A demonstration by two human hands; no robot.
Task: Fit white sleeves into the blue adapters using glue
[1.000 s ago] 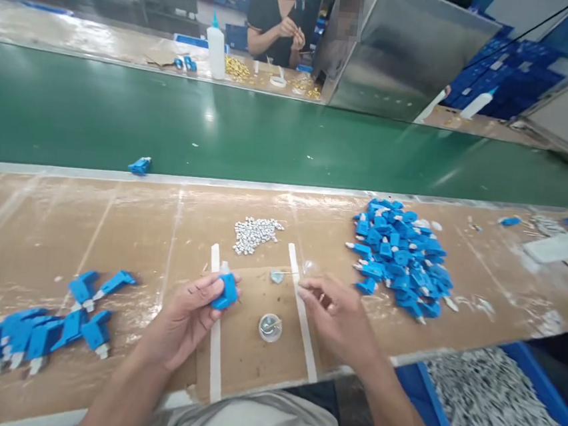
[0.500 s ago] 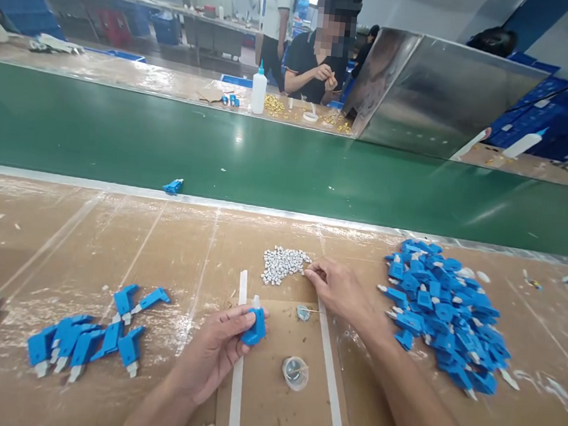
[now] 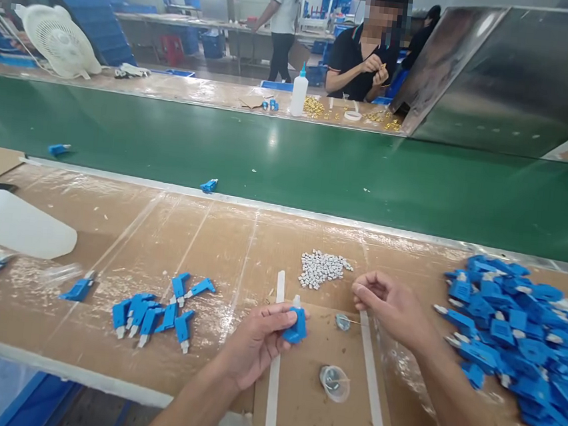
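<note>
A green belt (image 3: pixel 290 153) runs across the whole view, with a brown, plastic-covered workbench (image 3: pixel 125 238) in front of it. Beyond the belt, a leaning metal panel (image 3: pixel 523 75) stands at the right, and a co-worker in a dark top (image 3: pixel 364 56) sits beside it, both hands raised. A big pile of blue parts (image 3: pixel 517 342) with pale tips covers the bench's right side. At its far left lies a large white bottle (image 3: pixel 21 224). A smaller cluster of blue parts (image 3: pixel 151 321) lies left of centre. The person's two bare hands reach in from below. The left hand (image 3: pixel 262 338) holds one blue piece (image 3: pixel 295 328) between thumb and fingers, pale tip upward, above a strip of white tape (image 3: pixel 272 399). The right hand (image 3: pixel 390 307) is bent, its thumb and forefinger close together; whether they pinch anything, I cannot tell. Just left of those fingertips is a heap of small silvery bits (image 3: pixel 321 269). Nearer the person sits a round clear cup (image 3: pixel 334 383), and between cup and heap lies a thin stick (image 3: pixel 354 322)
</note>
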